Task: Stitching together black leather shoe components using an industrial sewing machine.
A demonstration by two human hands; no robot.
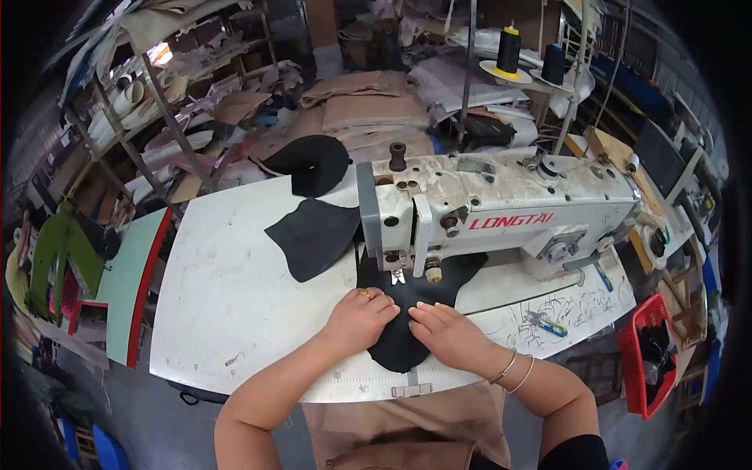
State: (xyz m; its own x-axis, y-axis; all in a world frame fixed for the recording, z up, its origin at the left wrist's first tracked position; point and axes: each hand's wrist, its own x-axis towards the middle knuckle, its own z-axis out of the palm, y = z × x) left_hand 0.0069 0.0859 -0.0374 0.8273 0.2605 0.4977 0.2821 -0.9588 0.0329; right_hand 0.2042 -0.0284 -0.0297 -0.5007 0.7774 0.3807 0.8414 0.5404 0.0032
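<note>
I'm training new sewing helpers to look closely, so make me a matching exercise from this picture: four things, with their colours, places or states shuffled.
Things:
1. Left hand
2. Red basket
3. Sewing machine
4. Thread cones

Descriptions:
A. Black, on round holders behind the machine
B. Beyond the right edge of the table
C. Wearing a ring, resting on black fabric
D. Mostly off-white, with red lettering

Pairs: 1-C, 2-B, 3-D, 4-A.

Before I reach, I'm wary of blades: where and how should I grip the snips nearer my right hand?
Probably the coloured handle, taken from above and the right by the right hand: the snips lie flat on the white table, handle angled right and toward you, metal blades pointing left.
</note>
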